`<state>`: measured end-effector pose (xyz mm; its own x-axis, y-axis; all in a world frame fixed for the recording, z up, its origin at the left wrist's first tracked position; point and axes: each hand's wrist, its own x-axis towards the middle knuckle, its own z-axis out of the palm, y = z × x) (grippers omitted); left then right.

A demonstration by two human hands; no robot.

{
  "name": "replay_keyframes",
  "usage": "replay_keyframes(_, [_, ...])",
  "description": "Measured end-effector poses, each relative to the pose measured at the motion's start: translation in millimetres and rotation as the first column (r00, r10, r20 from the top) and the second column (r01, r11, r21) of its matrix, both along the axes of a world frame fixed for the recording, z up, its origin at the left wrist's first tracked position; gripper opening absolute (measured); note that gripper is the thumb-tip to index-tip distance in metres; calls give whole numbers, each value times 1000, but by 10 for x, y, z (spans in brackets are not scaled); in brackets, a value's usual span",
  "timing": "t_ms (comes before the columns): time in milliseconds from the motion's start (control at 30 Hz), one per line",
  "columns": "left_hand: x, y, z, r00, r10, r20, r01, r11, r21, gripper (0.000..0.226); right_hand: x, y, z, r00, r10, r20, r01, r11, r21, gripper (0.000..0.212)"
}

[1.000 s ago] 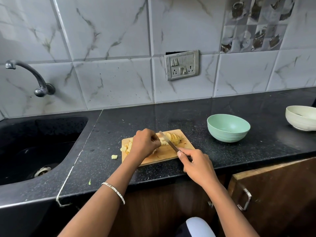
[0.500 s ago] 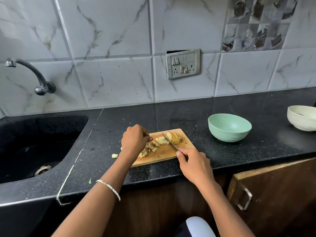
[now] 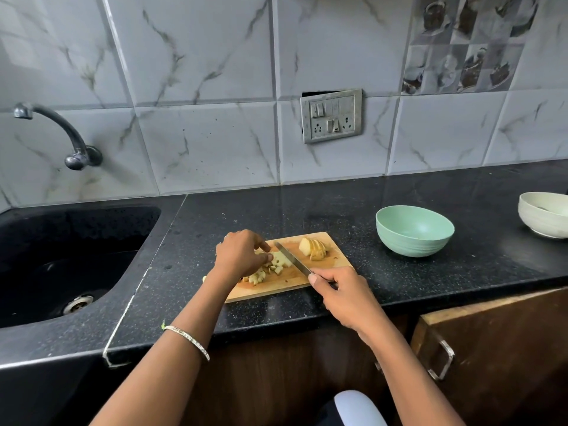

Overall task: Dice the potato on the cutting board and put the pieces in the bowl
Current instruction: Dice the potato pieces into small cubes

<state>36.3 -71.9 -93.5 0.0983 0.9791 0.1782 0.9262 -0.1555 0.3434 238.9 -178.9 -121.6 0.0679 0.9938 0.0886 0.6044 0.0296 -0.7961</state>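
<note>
Surface: black speckled stone, polished, faintly reflective. Cutting board: pale wood, matt, grain visible. Knife: bare metal blade, bright. Potato pieces: pale yellow cut faces, dull. Green bowl: smooth, matt, ribbed lower wall, probably plastic. Cream bowl: like finish. Wall tiles: glossy, marble-patterned. Tap: metal, dulled. Sink: black, grainy, matt. Switch plate: grey metal, tarnished. Cabinet door: dark wood, worn edge. Pull handle: bright metal. Bangle: silver-coloured metal.

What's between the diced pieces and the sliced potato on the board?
Head view: the knife blade, gripped by the right hand, crosses the cutting board between them.
</note>
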Motion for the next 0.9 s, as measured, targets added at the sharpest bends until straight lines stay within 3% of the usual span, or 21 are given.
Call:
replay_keyframes(100, [30, 4, -6, 1000, -8, 11, 8, 1000, 27, 25, 31, 19, -7, 999, -18, -41, 18, 1000, -1, 38])
replay_keyframes(267, [151, -58, 35, 984, -94, -148, 91, 995, -30, 34, 13, -29, 36, 983, -103, 152, 101, 995, 22, 35])
replay_keyframes(400, [180, -68, 36, 977, -43, -210, 55, 997, 49, 25, 23, -39, -18, 999, -37, -12, 37, 999, -20, 30])
replay_keyframes(700, [468, 5, -20, 992, -123, -18, 125, 987, 99, 40, 241, -24, 107, 974, -222, 33, 217, 969, 120, 36])
replay_keyframes(900, [719, 95, -83, 984, -177, 31, 176, 983, 49, 57, 298, -62, 20, 972, -232, 21, 228, 966, 121, 36])
